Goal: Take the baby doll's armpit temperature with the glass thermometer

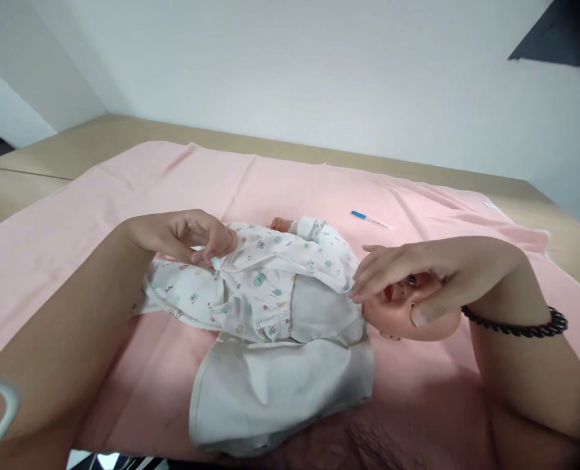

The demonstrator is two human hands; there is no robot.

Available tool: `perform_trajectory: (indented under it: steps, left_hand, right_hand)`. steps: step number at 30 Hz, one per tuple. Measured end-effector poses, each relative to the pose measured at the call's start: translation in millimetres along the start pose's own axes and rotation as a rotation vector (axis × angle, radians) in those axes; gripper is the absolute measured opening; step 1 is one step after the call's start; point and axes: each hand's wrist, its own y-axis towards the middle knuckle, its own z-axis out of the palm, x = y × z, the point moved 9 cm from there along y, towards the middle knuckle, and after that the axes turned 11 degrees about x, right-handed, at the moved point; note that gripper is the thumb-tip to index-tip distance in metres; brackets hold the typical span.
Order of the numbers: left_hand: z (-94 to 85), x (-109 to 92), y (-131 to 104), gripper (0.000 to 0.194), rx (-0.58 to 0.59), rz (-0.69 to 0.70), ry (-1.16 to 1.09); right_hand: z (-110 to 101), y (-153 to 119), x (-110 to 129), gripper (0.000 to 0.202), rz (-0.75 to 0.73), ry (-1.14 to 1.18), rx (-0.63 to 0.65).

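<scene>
A baby doll [417, 316] lies on its back on a pink cloth [162, 173], its head to the right. It wears patterned trousers [192, 294] and a white patterned top [280, 251]. One front flap of the top is spread down toward me, its pale inner side [280, 385] showing. My left hand [199, 235] pinches the lower edge of the other flap near the doll's hip. My right hand [407, 271] is at the doll's neck and face, fingertips closed on the flap's collar edge and partly hiding the face. One doll hand [281, 224] sticks out of a cuff.
A thermometer with a blue end [358, 214] lies on the cloth beyond the doll. The wooden table [123, 127] shows around the cloth, with a white wall [294, 72] behind. A dark object [564, 32] hangs at the upper right.
</scene>
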Motion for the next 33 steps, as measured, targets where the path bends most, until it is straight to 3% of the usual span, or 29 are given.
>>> perform_trajectory:
  steps: [3,5,7,10,14,19,23,28,33]
  left_hand:
    - [8.9,-22.2,2.9,0.038,-0.053,0.036,0.231]
    - [18.7,-31.4,5.0,0.050,-0.037,0.017,0.359]
    - [31.5,-34.6,6.3,0.065,0.053,-0.022,0.486]
    - [51.6,-34.9,5.4,0.063,0.240,-0.052,0.660]
    - [65.8,-34.3,5.8,0.058,0.318,-0.124,0.723]
    - [80.9,-39.0,9.5,0.072,0.327,-0.164,0.759]
    - [85.8,-39.9,11.2,0.064,0.344,-0.171,0.764]
    - [88.6,-45.8,11.6,0.040,0.328,-0.151,0.780]
    - [123.1,-55.0,3.5,0.020,0.371,-0.165,0.766]
  right_hand:
    - [6.4,4.3,15.9,0.071,-0.062,-0.032,0.007]
    - [10.0,5.8,27.2,0.074,-0.073,-0.084,-0.014]
    - [17.1,8.5,39.3,0.071,-0.060,-0.156,-0.005]
    - [34.6,17.4,52.8,0.065,0.017,-0.275,0.054]
    - [62.1,35.1,53.7,0.053,0.156,-0.388,0.043]
    - [92.1,53.7,43.4,0.025,0.273,-0.658,-0.163]
    - [109.2,65.5,41.7,0.021,0.345,-0.862,-0.146]
    - [105.2,68.1,50.6,0.018,0.350,-0.934,-0.172]
    - [77.0,54.3,52.3,0.027,0.380,-0.836,-0.424]
